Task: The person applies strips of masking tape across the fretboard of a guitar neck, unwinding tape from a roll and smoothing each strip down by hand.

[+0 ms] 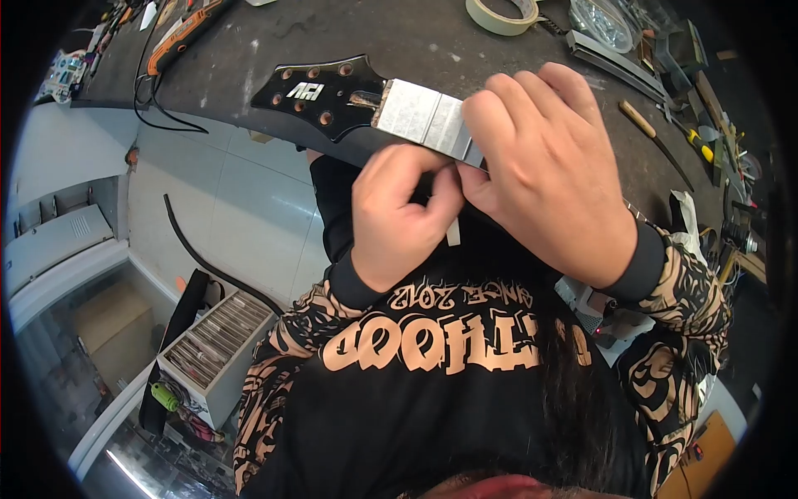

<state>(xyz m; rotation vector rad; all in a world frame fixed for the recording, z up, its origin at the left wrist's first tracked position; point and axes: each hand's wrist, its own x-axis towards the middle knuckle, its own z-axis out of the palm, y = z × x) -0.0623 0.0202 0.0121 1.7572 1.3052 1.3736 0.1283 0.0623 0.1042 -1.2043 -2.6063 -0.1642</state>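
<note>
A black guitar headstock (320,96) with a white logo and several tuner holes lies over the bench's front edge. Pale tape (416,112) covers the neck beside it. My left hand (403,208) is curled at the neck's near edge, its thumb and fingers pressed together, touching the neck's side. Over the neck, further right, my right hand (549,166) has its fingers bent down, with the thumb close to my left fingertips. What lies between the fingertips is hidden. A short whitish strip (453,232) hangs just below my left thumb.
On the dark bench (249,66) are an orange and black tool (179,40) with a cable, a tape roll (503,12), a metal bar (615,66), a wooden-handled file (638,119) and a yellow-handled tool (700,146). A box of flat pieces (212,341) stands lower left.
</note>
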